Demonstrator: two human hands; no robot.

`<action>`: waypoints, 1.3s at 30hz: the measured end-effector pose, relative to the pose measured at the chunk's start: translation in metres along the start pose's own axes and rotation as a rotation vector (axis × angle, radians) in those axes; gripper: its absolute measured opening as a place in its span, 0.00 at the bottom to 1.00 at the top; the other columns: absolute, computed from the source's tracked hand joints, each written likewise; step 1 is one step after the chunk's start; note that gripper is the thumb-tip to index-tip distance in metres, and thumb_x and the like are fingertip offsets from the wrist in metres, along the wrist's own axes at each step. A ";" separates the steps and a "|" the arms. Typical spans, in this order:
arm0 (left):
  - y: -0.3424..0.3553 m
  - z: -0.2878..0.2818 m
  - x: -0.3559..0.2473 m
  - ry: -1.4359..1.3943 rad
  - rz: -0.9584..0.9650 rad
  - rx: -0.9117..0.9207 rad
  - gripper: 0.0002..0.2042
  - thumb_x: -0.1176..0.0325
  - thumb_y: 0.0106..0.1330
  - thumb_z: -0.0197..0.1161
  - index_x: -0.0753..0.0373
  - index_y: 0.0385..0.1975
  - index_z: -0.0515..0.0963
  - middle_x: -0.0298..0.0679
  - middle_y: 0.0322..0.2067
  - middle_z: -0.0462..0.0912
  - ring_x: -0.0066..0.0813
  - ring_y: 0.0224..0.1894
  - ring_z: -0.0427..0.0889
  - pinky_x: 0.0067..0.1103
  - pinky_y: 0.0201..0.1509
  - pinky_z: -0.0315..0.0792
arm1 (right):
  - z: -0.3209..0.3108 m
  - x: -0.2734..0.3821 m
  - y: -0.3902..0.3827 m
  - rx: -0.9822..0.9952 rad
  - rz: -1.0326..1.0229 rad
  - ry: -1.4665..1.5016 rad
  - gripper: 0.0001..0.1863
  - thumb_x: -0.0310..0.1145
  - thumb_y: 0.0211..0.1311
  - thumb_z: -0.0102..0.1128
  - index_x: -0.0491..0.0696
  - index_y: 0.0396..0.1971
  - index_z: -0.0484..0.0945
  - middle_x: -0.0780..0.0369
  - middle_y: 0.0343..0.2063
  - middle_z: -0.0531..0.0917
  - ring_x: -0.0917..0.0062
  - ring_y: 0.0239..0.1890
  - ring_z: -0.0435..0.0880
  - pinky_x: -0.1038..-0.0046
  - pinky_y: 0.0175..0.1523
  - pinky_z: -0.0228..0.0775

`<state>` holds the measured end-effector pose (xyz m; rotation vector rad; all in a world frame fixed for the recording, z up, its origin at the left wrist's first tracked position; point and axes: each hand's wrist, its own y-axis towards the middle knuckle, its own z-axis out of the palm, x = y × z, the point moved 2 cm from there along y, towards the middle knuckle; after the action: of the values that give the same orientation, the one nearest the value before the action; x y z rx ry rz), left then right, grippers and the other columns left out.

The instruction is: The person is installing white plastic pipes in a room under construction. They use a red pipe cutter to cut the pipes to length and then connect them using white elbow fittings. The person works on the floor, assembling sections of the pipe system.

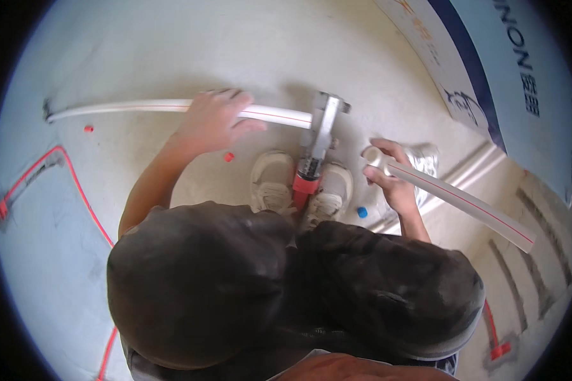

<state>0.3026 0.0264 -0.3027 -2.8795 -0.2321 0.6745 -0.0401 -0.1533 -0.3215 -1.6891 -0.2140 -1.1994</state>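
My left hand (215, 120) is closed over a long white pipe with a red stripe (276, 115), its thumb lying along the near side. The pipe's right end meets the metal head of a pipe welding tool (325, 127), which stands between my shoes with its red handle (305, 185) toward me. To the right, my right hand (393, 174) grips a white pipe fitting (374, 156). From that fitting a shorter red-striped white pipe (467, 203) slants down to the right, its far end free.
Small red plugs (229, 157) and a blue cap (362, 212) lie on the floor. Crinkled clear plastic (424, 159) and more white pipes (467, 170) are beside my right hand. A large carton (438, 57) stands at the upper right. Red conduit (86, 197) runs at left.
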 end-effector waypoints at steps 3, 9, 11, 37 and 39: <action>0.008 -0.007 -0.007 -0.004 -0.001 0.098 0.22 0.45 0.67 0.65 0.62 0.32 0.77 0.44 0.27 0.81 0.48 0.32 0.82 0.39 0.35 0.73 | 0.000 -0.014 0.005 0.029 0.063 -0.132 0.28 0.31 0.58 0.76 0.45 0.58 0.77 0.58 0.46 0.83 0.75 0.41 0.84 0.72 0.45 0.78; -0.003 0.021 0.004 0.029 -0.057 0.357 0.21 0.46 0.68 0.64 0.62 0.30 0.77 0.45 0.23 0.80 0.51 0.27 0.81 0.41 0.32 0.71 | 0.020 -0.027 0.028 0.137 0.138 -0.248 0.26 0.40 0.60 0.74 0.45 0.55 0.78 0.53 0.44 0.85 0.68 0.47 0.85 0.66 0.51 0.76; -0.012 0.033 0.012 0.037 -0.033 0.301 0.21 0.46 0.68 0.64 0.62 0.29 0.77 0.45 0.23 0.80 0.50 0.28 0.81 0.41 0.31 0.71 | 0.023 -0.019 0.034 0.196 0.091 -0.340 0.26 0.41 0.62 0.72 0.45 0.56 0.77 0.51 0.47 0.84 0.63 0.49 0.85 0.63 0.53 0.76; 0.006 0.050 0.012 -0.057 -0.034 0.427 0.20 0.49 0.68 0.64 0.63 0.30 0.76 0.46 0.25 0.80 0.52 0.31 0.81 0.42 0.33 0.71 | 0.032 -0.006 0.062 0.356 0.061 -0.529 0.21 0.36 0.59 0.76 0.45 0.46 0.75 0.57 0.40 0.83 0.66 0.43 0.84 0.65 0.47 0.76; 0.009 0.050 0.011 -0.039 -0.046 0.478 0.20 0.49 0.68 0.64 0.63 0.29 0.76 0.46 0.25 0.81 0.52 0.31 0.82 0.42 0.34 0.71 | 0.034 -0.004 0.061 0.338 0.046 -0.549 0.20 0.35 0.59 0.76 0.45 0.45 0.74 0.57 0.39 0.82 0.66 0.42 0.84 0.65 0.47 0.76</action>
<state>0.2905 0.0266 -0.3536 -2.4003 -0.1212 0.6717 0.0168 -0.1538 -0.3625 -1.6718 -0.6707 -0.5982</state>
